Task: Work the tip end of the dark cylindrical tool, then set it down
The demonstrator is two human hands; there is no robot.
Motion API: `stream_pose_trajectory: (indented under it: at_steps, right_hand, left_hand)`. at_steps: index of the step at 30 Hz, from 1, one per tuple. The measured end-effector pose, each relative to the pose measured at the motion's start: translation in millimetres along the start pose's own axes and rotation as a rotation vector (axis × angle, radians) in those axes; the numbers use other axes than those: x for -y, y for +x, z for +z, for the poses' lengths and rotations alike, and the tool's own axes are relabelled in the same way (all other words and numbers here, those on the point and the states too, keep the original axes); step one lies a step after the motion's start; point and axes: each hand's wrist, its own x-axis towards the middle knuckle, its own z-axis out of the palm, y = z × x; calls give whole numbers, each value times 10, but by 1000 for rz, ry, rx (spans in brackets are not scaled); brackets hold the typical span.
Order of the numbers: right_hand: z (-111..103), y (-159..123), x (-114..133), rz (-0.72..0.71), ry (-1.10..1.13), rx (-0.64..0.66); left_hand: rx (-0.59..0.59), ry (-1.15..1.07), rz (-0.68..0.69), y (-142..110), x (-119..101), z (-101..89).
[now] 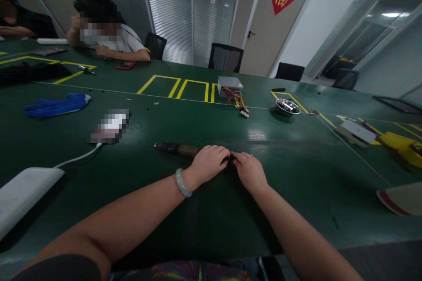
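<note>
A dark electric screwdriver (176, 148) with a brownish grip lies lengthwise on the green table, its metal tip pointing left. My left hand (211, 161), with a pale bangle at the wrist, is closed over the grip's right end. Close against it, my right hand (249, 169) has its fingers curled and pinched at the tool's rear end. Both sets of fingertips meet there, and what lies between them is too hidden to make out.
To the left are a blue glove (57, 105), a phone (112, 126) and a white power bank (29, 193) cabled to it. Ahead sit a power supply (230, 82) with loose wires and a metal bowl (287, 106). A co-worker (128, 39) sits across the table.
</note>
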Motion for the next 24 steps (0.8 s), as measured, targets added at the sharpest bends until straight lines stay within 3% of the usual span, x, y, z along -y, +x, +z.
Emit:
stream_pose_trajectory:
  at_steps: [6, 10, 16, 19, 24]
  right_hand:
    - [-11, 64, 44, -89, -219, 74]
    - [-1, 93, 52, -110, -243, 89]
    - [14, 126, 22, -125, -241, 65]
    - [5, 131, 1, -172, -225, 76]
    - [45, 194, -23, -150, -290, 69]
  left_hand:
    - [9, 4, -14, 0, 3, 5]
    - [16, -22, -20, -20, -7, -15]
    - [-94, -85, 66, -75, -152, -213]
    - [6, -119, 141, -117, -202, -260]
    - [249, -197, 229, -173, -138, -139]
